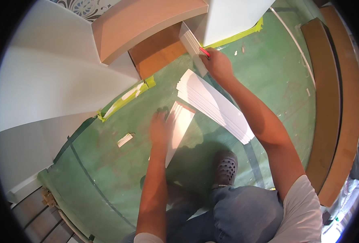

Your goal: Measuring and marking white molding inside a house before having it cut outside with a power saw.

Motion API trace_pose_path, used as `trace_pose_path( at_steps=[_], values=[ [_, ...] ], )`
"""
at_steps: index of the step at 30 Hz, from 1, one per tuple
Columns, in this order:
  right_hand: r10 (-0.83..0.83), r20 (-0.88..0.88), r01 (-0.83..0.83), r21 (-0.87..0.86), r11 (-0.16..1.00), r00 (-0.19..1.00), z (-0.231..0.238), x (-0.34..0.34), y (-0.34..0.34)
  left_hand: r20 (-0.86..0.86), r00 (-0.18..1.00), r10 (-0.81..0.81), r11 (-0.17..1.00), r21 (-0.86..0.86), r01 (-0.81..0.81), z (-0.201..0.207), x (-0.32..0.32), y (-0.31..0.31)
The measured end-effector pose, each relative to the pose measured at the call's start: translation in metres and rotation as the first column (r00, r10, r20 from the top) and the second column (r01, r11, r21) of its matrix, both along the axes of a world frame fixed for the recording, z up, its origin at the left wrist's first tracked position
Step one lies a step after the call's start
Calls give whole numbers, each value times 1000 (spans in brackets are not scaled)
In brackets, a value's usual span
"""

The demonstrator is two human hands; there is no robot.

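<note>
My right hand (218, 65) is closed round a slim red tool (205, 52), most of it hidden in my fist. It is beside a narrow white grooved board (192, 44), which runs from the floor to the wall corner at the opening. My left hand (160, 126) is blurred by motion, above the floor at the left edge of a short white grooved board (181, 126). Whether its fingers grip that board does not show. Between my arms lies a wider white grooved piece (216, 106) with stepped ends.
Green sheeting (106, 174) covers the floor, with yellow-green tape (127, 97) along the walls. A curved tan panel (149, 26) juts out above an orange-brown floor (157, 50). Long brown boards (323, 105) stand at right. A small scrap (125, 140) lies at left; my grey clog (225, 168) is below.
</note>
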State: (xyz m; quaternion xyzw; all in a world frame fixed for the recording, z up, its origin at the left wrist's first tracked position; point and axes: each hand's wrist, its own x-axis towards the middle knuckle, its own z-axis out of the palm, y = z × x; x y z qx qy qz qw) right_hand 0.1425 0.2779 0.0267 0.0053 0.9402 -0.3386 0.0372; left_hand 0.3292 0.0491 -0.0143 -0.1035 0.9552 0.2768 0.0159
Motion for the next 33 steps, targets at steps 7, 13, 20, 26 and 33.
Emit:
trace_pose_path(
  at_steps=[7,13,20,26,33],
  values=[
    [-9,-140,50,286,957,990,-32,-17,7,-75,995,-69,984,158,80,-18,-35,29],
    [-9,-223,80,309,948,975,-40,-55,-11,-174,983,-59,940,323,114,-48,-37,22],
    [-143,-117,171,292,941,983,-37,-60,-24,-103,991,-80,921,373,113,-38,-33,19],
    [-57,-152,110,368,923,987,-46,-61,-14,-148,986,-77,905,404,131,-41,-33,19],
    [-28,-97,57,312,948,995,-44,-54,-10,-142,978,-154,918,344,194,-49,-31,14]
  ],
)
